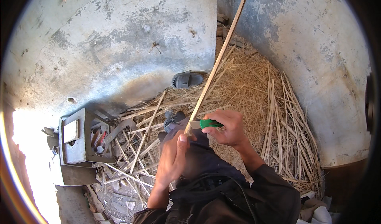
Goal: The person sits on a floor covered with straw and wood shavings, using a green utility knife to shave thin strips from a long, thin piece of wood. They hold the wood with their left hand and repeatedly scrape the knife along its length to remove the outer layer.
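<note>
A long thin wooden strip (216, 67) runs from my lap up past the far edge of the view, leaning toward the corner. My left hand (173, 157) is closed around its near end, thumb laid along the wood. In my right hand (230, 128) is a utility knife (210, 123) with a green handle, gripped in closed fingers. Its blade (195, 124) points left and lies against the strip, just beyond my left thumb. Pale shavings or splinters show at the strip's near end.
Straw-like shavings (242, 81) cover the floor ahead. Several wooden strips (285, 136) lie heaped at the right, others (139, 156) at the left. A worn wooden box (85, 136) holds odds and ends. A grey sandal (187, 80) lies by the stained walls (131, 37).
</note>
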A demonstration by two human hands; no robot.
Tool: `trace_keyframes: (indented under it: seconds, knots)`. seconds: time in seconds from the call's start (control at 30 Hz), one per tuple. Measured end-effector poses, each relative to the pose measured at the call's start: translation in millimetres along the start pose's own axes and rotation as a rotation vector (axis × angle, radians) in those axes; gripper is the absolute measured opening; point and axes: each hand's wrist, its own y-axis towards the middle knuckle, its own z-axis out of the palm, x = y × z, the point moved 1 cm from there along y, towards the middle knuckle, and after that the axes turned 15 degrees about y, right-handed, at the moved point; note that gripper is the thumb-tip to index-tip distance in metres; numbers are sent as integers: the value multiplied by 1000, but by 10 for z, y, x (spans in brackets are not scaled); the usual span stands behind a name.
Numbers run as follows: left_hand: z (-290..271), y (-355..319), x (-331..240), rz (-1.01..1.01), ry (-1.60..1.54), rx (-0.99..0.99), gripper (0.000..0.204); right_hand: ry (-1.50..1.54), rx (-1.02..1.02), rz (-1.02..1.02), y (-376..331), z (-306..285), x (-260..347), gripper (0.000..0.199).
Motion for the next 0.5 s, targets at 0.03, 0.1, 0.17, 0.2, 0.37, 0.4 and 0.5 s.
trace_keyframes:
  seconds: [0.03, 0.1, 0.17, 0.2, 0.37, 0.4, 0.5]
  knots:
    - [0, 2, -3, -1, 8, -11, 57, 10, 22, 1, 7, -5, 17, 38]
    - [24, 10, 0, 37, 15, -60, 52, 29, 66, 4, 25, -18, 66, 38]
    - [26, 20, -13, 57, 34, -90, 47, 14, 75, -5, 40, -20, 118, 37]
    - [13, 23, -38, 59, 48, -98, 44, 6, 80, -10, 41, -18, 130, 36]
    - [9, 2, -34, 122, 126, -139, 36, -6, 73, -20, 31, -18, 138, 36]
    - [40, -16, -3, 139, 154, -157, 35, 0, 82, -25, 32, -18, 143, 36]
    - [66, -59, -59, 137, 204, -188, 33, 43, 111, -17, 4, -20, 124, 37]
